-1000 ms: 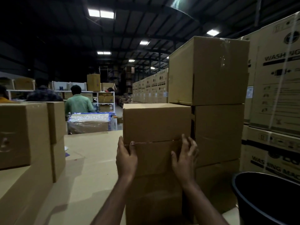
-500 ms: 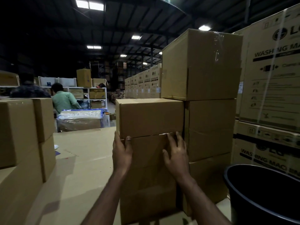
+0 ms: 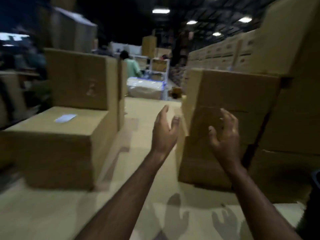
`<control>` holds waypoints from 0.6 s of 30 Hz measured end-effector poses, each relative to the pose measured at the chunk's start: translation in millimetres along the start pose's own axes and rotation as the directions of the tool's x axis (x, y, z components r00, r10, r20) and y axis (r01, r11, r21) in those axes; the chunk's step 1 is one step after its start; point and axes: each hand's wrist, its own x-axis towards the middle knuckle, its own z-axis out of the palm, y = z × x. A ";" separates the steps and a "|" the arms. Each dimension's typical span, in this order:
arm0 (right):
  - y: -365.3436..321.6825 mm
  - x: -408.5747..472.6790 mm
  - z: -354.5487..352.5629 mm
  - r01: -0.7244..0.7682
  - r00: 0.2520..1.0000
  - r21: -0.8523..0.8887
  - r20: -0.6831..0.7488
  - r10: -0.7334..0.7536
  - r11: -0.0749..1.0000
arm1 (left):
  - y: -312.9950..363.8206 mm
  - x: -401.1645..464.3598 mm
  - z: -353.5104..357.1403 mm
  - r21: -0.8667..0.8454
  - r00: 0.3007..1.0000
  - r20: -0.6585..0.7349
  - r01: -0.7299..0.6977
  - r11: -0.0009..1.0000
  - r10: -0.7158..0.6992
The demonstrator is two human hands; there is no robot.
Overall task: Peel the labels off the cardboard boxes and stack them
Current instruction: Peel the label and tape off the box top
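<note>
Hands hovered empty: your left hand [image 3: 164, 130] and right hand [image 3: 223, 134], fingers spread, were by the stacked boxes [image 3: 230, 104]. Next, you needed the labelled box [image 3: 57, 135], peeling its label [image 3: 65, 118] slowly from one corner.

Whole scene motion-blurred; white label [image 3: 65, 117] on left box [image 3: 57, 146] unreadable.

Both my bare forearms reach forward and up from the bottom of the view, angled slightly toward each other. My left hand [image 3: 164, 130] is raised with its palm turned inward to the right, fingers straight and loosely spread, thumb apart from them. My right hand [image 3: 225, 135] is level with it, back toward me, fingers splayed and slightly bent at the tips. Neither hand grips anything; the blur makes it hard to say, but the right fingertips [image 3: 225, 113] seem to hang free.
</note>
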 end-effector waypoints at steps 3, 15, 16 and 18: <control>-43.1 -31.6 48.4 0.007 0.996 0.172 0.083 -0.022 0.985 | -16.1 -25.2 -63.7 0.080 0.992 -0.120 -0.021 0.997 0.030; -210.6 -122.4 218.5 -0.217 0.883 0.479 0.468 -0.038 0.850 | -111.2 -42.3 -322.9 0.231 0.735 -0.657 0.407 0.884 -0.167; -216.0 -124.0 225.5 -0.250 0.873 0.472 0.488 -0.014 0.845 | -121.5 -40.4 -334.0 0.197 0.707 -0.672 0.460 0.866 -0.222; -220.5 -127.1 237.1 -0.318 0.847 0.444 0.530 0.040 0.838 | -142.0 -37.8 -349.8 0.146 0.660 -0.678 0.552 0.821 -0.324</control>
